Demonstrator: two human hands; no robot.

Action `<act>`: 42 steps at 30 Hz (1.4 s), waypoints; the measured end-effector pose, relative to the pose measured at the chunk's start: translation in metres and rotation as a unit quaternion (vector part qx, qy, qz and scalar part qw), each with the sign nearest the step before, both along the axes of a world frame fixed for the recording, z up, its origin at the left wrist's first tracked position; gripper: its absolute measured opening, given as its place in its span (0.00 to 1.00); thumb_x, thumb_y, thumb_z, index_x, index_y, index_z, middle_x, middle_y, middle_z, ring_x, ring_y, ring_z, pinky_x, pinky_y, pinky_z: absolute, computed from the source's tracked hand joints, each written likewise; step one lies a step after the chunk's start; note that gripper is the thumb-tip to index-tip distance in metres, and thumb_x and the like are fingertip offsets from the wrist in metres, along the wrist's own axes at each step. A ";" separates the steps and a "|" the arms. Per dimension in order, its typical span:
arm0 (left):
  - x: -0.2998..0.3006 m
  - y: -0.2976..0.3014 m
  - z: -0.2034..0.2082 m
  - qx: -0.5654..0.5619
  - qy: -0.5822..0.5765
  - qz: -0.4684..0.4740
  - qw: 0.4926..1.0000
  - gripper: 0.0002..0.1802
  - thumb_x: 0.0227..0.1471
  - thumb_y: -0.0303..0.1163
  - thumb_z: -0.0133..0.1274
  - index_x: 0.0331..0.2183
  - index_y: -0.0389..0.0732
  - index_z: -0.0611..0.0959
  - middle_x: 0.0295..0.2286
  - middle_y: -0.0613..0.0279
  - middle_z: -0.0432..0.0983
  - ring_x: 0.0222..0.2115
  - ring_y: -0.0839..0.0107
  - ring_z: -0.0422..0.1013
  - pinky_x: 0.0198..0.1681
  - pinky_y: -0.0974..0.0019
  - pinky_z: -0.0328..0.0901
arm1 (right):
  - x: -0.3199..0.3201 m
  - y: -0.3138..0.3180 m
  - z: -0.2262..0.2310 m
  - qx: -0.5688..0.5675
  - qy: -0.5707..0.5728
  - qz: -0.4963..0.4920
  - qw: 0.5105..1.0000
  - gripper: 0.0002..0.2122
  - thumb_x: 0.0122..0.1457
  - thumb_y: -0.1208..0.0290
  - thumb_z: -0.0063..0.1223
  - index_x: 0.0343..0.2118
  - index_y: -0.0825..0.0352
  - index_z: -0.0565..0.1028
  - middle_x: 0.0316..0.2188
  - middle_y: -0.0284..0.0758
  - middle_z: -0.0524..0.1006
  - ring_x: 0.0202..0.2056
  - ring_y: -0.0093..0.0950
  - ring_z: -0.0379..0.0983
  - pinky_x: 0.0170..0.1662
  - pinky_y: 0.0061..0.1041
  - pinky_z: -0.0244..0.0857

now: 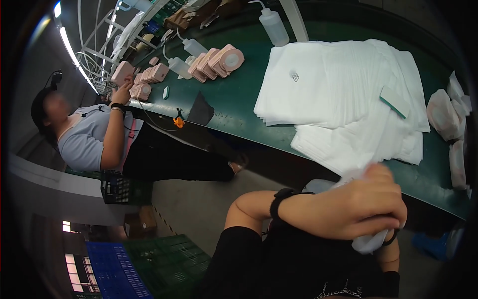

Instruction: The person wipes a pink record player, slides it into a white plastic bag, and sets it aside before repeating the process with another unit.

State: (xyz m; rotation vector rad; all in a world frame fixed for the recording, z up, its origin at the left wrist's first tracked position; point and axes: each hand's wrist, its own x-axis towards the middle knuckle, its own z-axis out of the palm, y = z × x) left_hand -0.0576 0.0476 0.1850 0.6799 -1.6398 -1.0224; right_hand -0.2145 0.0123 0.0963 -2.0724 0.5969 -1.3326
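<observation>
My left hand [366, 207] is over my lap at the table's front edge, its fingers closed round a crumpled white bag [371, 243]. Thin white material sticks out above and below the fist; whatever is inside is hidden. Behind it, the forearm of my right hand [392, 249] rises with a dark band at the wrist. Its fingers are covered by the left hand, so their hold does not show. Just beyond lies a broad stack of flat white bags [338, 84], with a small green-and-white block [394, 102] on top.
White-wrapped pinkish bundles [445, 115] sit at the table's right end. Pink rounded cases [219, 61] and squeeze bottles [275, 29] stand farther back. At the left, another person [94, 132] handles a pink case. Green and blue crates [162, 259] are on the floor.
</observation>
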 end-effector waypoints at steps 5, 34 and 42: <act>0.006 -0.022 -0.054 0.076 0.182 0.173 0.965 0.16 0.57 0.33 0.46 0.45 0.35 0.71 0.41 0.59 0.70 0.42 0.71 0.66 0.46 0.67 0.62 | -0.020 0.000 -0.007 0.269 -0.219 0.100 0.933 0.11 0.54 0.65 0.52 0.23 0.65 0.67 0.26 0.32 0.64 0.29 0.23 0.60 0.34 0.19 0.57; -0.036 -0.051 -0.090 0.165 -0.200 -0.035 0.965 0.31 0.42 0.40 0.60 0.46 0.34 0.70 0.41 0.49 0.69 0.42 0.53 0.68 0.45 0.61 0.63 | -0.114 0.031 -0.031 0.625 -0.240 0.172 0.722 0.47 0.38 0.59 0.66 0.58 0.75 0.52 0.55 0.45 0.61 0.55 0.33 0.60 0.56 0.29 0.55; 0.018 -0.081 -0.089 -0.051 -0.202 0.047 0.977 0.20 0.49 0.35 0.54 0.43 0.34 0.73 0.39 0.52 0.71 0.40 0.56 0.69 0.43 0.62 0.64 | -0.171 -0.053 -0.009 0.485 0.039 -0.060 0.872 0.36 0.41 0.57 0.64 0.50 0.74 0.65 0.44 0.39 0.71 0.43 0.28 0.69 0.48 0.23 0.60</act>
